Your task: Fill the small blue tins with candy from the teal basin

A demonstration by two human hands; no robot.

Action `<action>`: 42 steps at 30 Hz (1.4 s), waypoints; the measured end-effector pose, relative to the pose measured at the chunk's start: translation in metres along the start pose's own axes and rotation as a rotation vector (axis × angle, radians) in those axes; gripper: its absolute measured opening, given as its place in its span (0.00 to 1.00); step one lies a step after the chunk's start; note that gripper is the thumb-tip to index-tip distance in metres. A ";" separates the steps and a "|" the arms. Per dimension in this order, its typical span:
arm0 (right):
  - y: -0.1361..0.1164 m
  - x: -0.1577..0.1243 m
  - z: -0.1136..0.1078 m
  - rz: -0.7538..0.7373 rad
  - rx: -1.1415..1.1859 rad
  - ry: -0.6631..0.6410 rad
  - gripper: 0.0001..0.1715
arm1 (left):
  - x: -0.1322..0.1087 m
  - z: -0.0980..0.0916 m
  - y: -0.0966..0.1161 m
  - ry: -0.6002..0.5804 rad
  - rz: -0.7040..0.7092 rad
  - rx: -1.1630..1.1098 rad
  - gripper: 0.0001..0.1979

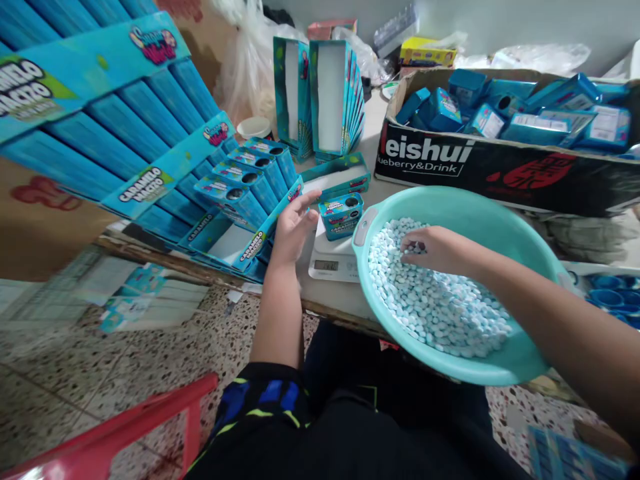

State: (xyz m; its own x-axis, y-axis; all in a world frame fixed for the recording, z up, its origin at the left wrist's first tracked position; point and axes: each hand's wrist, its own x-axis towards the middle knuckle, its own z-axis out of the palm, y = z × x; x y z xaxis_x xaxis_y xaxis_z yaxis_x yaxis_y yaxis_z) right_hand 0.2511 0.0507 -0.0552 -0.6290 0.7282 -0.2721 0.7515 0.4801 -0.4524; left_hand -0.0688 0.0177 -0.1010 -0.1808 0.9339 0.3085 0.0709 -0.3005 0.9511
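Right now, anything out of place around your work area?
Printed blue sheets lie on the terrazzo floor at lower left, with another printed blue sheet at lower right. They look dropped or set aside, away from the blue display boxes on the table.

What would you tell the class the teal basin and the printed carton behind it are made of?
The teal basin looks like moulded plastic: smooth, slightly glossy, with a thick rounded rim. The printed carton seems to be cardboard, matte black outside, with plain brown board showing at its top flaps.
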 end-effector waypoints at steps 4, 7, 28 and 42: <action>0.000 0.000 -0.001 0.002 0.011 0.031 0.04 | -0.001 0.001 0.003 0.001 -0.013 -0.012 0.39; -0.001 -0.003 -0.004 -0.024 0.025 0.063 0.06 | -0.002 0.001 0.003 -0.001 -0.015 0.008 0.40; 0.014 -0.006 -0.015 0.160 -0.019 0.188 0.14 | 0.002 0.005 -0.011 0.023 0.028 -0.129 0.33; -0.063 0.072 -0.083 -0.120 0.061 0.129 0.11 | 0.000 0.018 -0.026 -0.138 -0.045 0.029 0.40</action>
State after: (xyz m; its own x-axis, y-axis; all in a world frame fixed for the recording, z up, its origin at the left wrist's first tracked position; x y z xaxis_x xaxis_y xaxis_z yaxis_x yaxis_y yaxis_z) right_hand 0.1745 0.1134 0.0240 -0.6802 0.7257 -0.1036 0.6564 0.5400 -0.5268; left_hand -0.0530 0.0288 -0.1265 -0.0476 0.9646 0.2595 0.0949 -0.2542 0.9625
